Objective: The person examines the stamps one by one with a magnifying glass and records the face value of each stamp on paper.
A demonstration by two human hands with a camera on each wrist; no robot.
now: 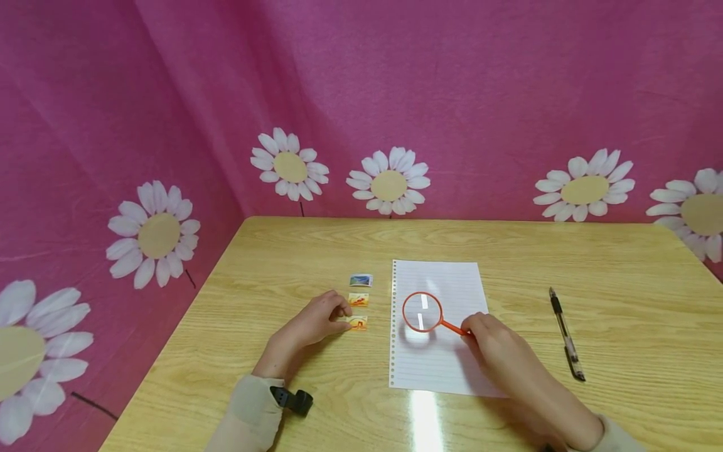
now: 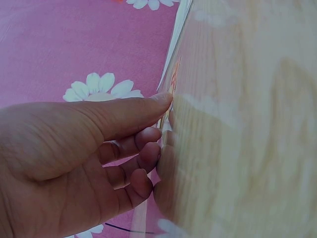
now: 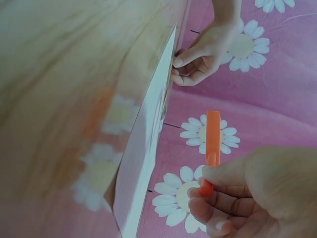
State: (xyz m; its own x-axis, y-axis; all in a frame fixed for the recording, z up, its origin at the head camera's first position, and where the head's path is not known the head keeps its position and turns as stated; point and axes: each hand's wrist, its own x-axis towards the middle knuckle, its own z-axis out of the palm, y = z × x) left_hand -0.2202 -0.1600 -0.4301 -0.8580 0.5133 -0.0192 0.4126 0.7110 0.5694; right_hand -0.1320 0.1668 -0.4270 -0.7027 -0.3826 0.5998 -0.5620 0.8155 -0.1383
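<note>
My right hand [image 1: 497,348] grips the handle of an orange magnifying glass [image 1: 450,327], pinching it between thumb and fingers. The round lens is held above a lined, hole-punched sheet of paper [image 1: 435,370]. To the left of the sheet, three small stamps lie in a column: a blue one [image 1: 361,280] farthest away, a yellow one [image 1: 359,300] in the middle and another yellow one [image 1: 358,323] nearest. My left hand [image 1: 316,320] rests at the two yellow stamps, its thumb touching the nearest one. In the left wrist view its fingers [image 2: 141,186] bend loosely against the tabletop.
A black-capped pen [image 1: 567,336] lies right of the sheet on the wooden table [image 1: 271,251]. A pink cloth [image 1: 480,94] with white flowers hangs behind and to the left of the table. The left wrist wears a black strap [image 1: 290,400].
</note>
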